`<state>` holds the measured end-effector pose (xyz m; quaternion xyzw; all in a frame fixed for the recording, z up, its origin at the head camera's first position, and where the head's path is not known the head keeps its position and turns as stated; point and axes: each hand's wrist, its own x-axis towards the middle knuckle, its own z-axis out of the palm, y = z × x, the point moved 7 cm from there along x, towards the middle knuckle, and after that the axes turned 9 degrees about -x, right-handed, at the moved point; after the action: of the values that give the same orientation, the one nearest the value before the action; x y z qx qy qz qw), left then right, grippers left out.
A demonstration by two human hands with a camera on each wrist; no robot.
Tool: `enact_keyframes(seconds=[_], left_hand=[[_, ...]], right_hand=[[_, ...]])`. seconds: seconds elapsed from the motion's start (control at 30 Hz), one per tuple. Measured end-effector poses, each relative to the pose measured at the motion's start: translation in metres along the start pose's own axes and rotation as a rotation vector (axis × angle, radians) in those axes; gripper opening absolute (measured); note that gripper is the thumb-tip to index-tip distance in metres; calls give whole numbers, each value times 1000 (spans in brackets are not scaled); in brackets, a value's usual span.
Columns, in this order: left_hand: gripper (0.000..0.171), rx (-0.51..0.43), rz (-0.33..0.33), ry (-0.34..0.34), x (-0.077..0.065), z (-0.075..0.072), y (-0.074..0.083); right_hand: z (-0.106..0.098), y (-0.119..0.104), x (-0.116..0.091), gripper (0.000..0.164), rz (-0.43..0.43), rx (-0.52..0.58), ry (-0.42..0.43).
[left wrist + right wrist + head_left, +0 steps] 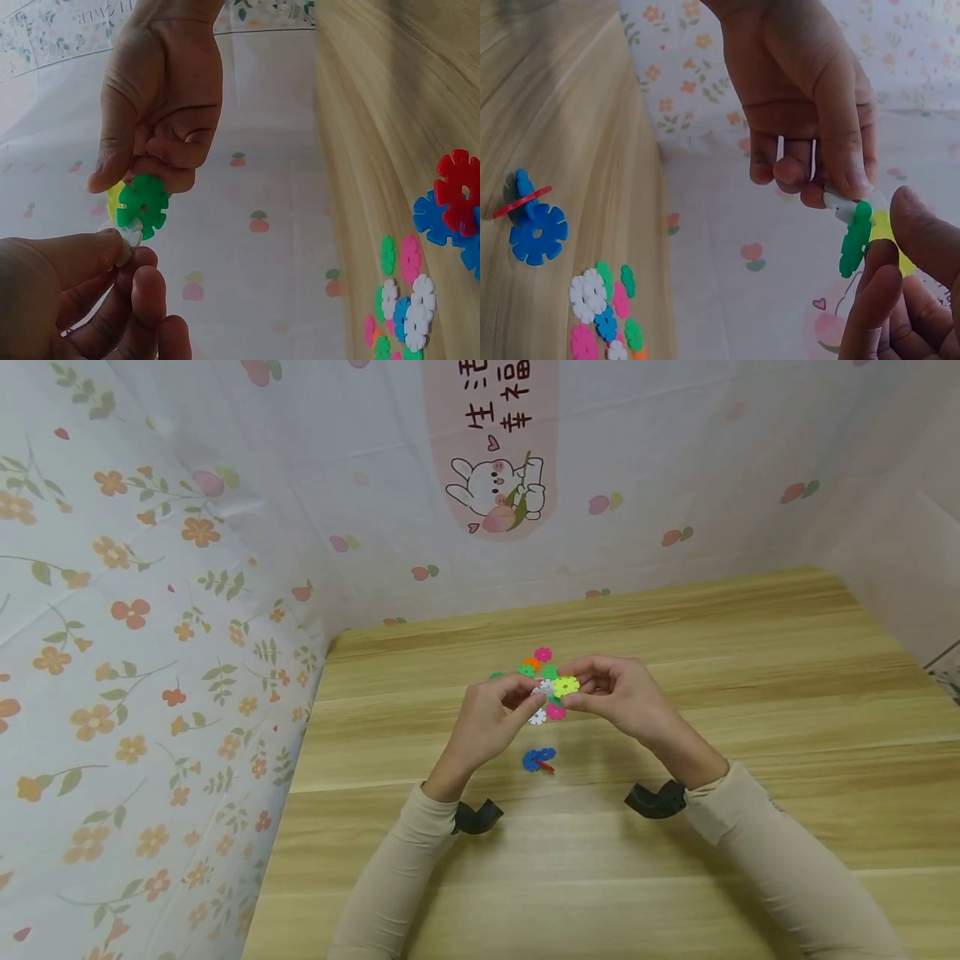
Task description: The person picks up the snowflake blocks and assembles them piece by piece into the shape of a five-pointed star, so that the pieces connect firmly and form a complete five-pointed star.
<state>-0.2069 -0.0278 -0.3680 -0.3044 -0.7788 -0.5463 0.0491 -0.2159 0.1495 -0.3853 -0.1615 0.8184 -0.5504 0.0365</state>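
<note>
Thumb and fingers of my left hand (487,720) pinch a white notched snowflake disc (129,235), a plastic building piece. From the other side, my right hand (621,695) pinches a yellow snowflake disc (567,686). Between the hands a green snowflake disc (143,205) touches both the white and the yellow one; fingers partly hide where they meet. Both hands hold these pieces above the table. On the wood below lies a small cluster of blue discs (532,761) with a red disc (460,193) set across them.
Several loose discs, including a pink disc (543,654) and an orange disc (532,664), lie on the wooden table (750,693) beyond and under the hands. A patterned cloth (360,485) hangs behind and at the left. Dark wrist mounts (477,817) stick out from both sleeves.
</note>
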Motion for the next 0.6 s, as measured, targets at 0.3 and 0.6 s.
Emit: enact_keyframes(seconds=[0.3,0.6], left_hand=[[10,52,27,-13,-1,2,0],[6,92,67,1,-2,2,3]], right_hand=[[3,1,1,35,-13,14,25],[6,3,1,32,-16,37,24]])
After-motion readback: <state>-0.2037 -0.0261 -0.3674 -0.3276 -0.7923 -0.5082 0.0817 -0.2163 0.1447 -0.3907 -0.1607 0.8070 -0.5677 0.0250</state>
